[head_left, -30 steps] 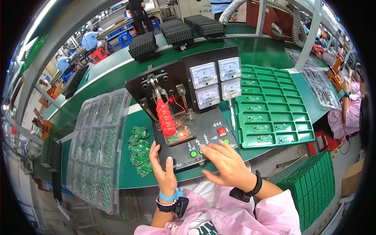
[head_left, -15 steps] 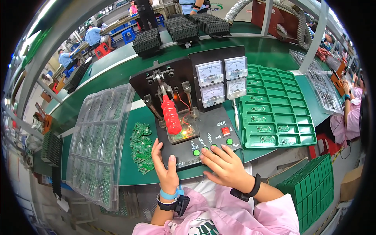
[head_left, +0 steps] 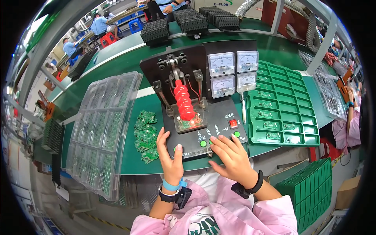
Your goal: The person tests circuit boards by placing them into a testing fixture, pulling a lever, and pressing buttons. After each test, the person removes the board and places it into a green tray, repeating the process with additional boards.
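A black test fixture (head_left: pixel 219 113) stands on the bench before me. Its red-handled toggle clamp (head_left: pixel 183 101) points down over a clear plate (head_left: pixel 191 127), and a circuit board beneath it glows red. My left hand (head_left: pixel 170 158), thumb and fingers apart, rests at the fixture's front left corner with nothing in it. One green button there is partly hidden by it. My right hand (head_left: pixel 234 159) lies with fingers stretched over the front row of green buttons (head_left: pixel 203 143), a fingertip on or just above one. Several needle meters (head_left: pixel 221 64) fill the upright panel behind.
Loose green circuit boards (head_left: pixel 145 137) lie left of the fixture, beside a clear compartment tray (head_left: pixel 129 100) of boards. To the right is a green tray (head_left: pixel 282 141) partly filled with boards, and a pen (head_left: pixel 243 109). Black racks (head_left: pixel 190 21) stand at the back.
The light under the clamp has turned from yellow to red. My view has shifted, so the bench appears farther right and higher. Both hands keep nearly the same places on the fixture.
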